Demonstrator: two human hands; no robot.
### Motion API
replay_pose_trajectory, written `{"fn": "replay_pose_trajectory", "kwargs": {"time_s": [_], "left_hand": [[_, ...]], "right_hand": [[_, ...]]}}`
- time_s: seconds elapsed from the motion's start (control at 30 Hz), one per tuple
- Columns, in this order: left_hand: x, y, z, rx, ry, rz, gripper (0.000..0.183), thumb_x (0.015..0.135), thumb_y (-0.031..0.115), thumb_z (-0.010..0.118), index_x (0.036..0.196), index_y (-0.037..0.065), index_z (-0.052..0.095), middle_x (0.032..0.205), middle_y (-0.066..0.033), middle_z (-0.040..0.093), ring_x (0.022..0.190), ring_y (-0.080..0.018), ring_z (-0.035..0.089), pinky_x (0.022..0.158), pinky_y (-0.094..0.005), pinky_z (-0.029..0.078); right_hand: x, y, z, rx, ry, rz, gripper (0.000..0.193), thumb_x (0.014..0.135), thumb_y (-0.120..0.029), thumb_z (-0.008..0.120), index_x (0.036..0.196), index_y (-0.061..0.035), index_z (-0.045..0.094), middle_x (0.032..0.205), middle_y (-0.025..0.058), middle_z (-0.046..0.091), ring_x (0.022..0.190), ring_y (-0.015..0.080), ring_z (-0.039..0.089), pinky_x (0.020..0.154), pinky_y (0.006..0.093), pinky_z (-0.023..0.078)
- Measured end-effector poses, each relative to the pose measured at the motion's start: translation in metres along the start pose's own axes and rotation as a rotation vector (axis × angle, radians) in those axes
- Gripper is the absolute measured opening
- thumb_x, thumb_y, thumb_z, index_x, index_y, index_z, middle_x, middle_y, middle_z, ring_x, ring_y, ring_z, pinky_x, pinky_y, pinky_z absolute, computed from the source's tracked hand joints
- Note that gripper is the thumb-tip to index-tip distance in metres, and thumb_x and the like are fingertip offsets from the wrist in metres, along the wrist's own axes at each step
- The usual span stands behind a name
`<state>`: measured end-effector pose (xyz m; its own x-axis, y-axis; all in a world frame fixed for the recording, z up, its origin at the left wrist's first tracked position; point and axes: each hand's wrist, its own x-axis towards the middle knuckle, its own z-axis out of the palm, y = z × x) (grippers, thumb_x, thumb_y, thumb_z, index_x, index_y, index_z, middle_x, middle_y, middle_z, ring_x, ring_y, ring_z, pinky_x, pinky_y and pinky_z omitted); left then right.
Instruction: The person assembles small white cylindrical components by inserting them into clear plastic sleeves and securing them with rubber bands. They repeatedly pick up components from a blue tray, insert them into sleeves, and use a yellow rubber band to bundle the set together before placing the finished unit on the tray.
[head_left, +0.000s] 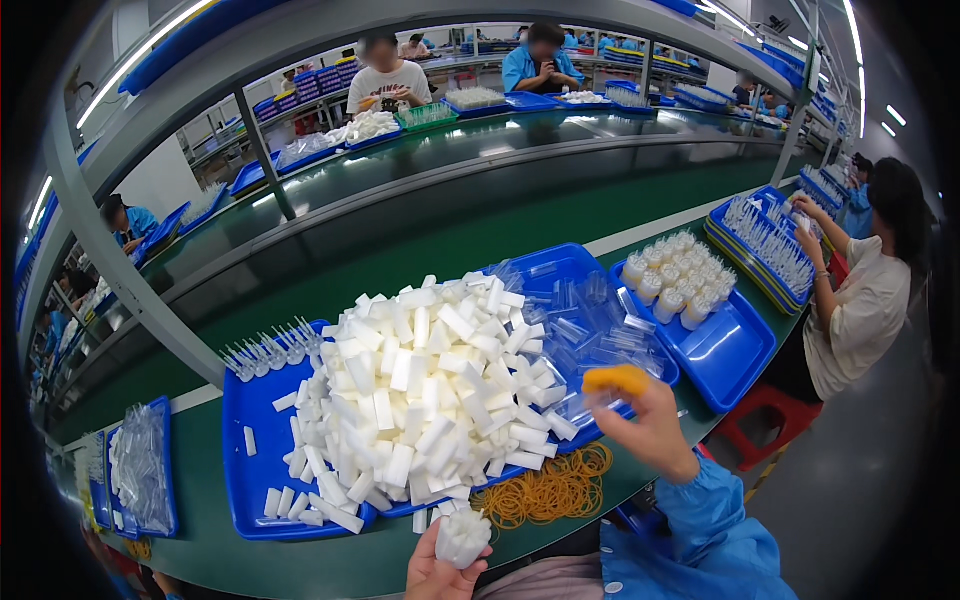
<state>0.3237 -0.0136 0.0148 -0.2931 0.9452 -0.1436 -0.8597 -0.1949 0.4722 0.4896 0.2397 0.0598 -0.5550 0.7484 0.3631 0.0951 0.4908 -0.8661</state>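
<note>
My left hand [440,577], low in the view, is closed around a rounded bundle of white pieces [463,538]. Just beyond it a large heap of white blocks [410,385] rises from blue trays. My right hand [650,425] is raised above the near edge of a blue tray holding clear plastic pieces [580,320]. A bright orange covering [614,380] shows on its fingers, and the thumb stands apart below them. I see nothing held there, though the hand is slightly blurred. A pile of tan rubber bands [550,487] lies on the table between my hands.
At the right, a blue tray [735,345] holds several round white bundles [680,275]. Thin-stemmed clear parts [272,350] stand in the left tray. A green conveyor [340,235] runs beyond, under a grey frame [130,270]. A co-worker [865,290] works at the right beside stacked trays.
</note>
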Motion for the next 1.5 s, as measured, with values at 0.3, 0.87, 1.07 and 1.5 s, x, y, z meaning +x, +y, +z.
{"fn": "replay_pose_trajectory", "kwargs": {"time_s": [0.3,0.87,1.07,1.5], "left_hand": [[-0.003,-0.005,-0.001,0.286,0.035,0.083,0.054,0.088,0.004,0.048,0.137,-0.003,0.027,0.131,-0.0189,0.045,0.116,-0.0302,0.05,0.086,-0.0365,0.048],[0.007,-0.014,-0.009,0.745,0.176,0.449,0.049,0.073,0.007,0.071,0.116,-0.009,0.053,0.116,-0.0149,0.05,0.109,-0.0226,0.048,0.096,-0.033,0.036],[0.013,-0.01,-0.003,0.807,0.083,0.479,0.049,0.076,0.007,0.073,0.119,-0.006,0.053,0.119,-0.0143,0.048,0.11,-0.021,0.048,0.095,-0.0303,0.037],[0.021,-0.008,-0.004,0.932,0.118,0.549,0.045,0.075,0.011,0.074,0.114,-0.004,0.058,0.115,-0.0168,0.05,0.105,-0.0236,0.051,0.091,-0.0325,0.04]], "right_hand": [[-0.053,-0.05,0.042,0.604,-0.357,-0.111,0.037,0.073,0.0,0.069,0.109,0.0018,0.06,0.107,0.0136,0.06,0.097,0.0224,0.059,0.086,0.0312,0.045],[-0.056,-0.05,0.066,0.572,-0.087,0.003,0.028,0.071,0.004,0.071,0.098,0.0045,0.063,0.095,0.0175,0.065,0.087,0.0251,0.065,0.078,0.0334,0.051],[-0.066,-0.03,0.076,0.806,-0.093,0.133,0.047,0.071,0.009,0.068,0.113,0.005,0.048,0.103,0.018,0.059,0.095,0.03,0.062,0.087,0.0425,0.051],[-0.064,-0.024,0.079,0.742,-0.104,0.17,0.044,0.069,0.005,0.074,0.106,0.005,0.052,0.103,0.0167,0.059,0.094,0.0263,0.062,0.084,0.0387,0.052]]}}
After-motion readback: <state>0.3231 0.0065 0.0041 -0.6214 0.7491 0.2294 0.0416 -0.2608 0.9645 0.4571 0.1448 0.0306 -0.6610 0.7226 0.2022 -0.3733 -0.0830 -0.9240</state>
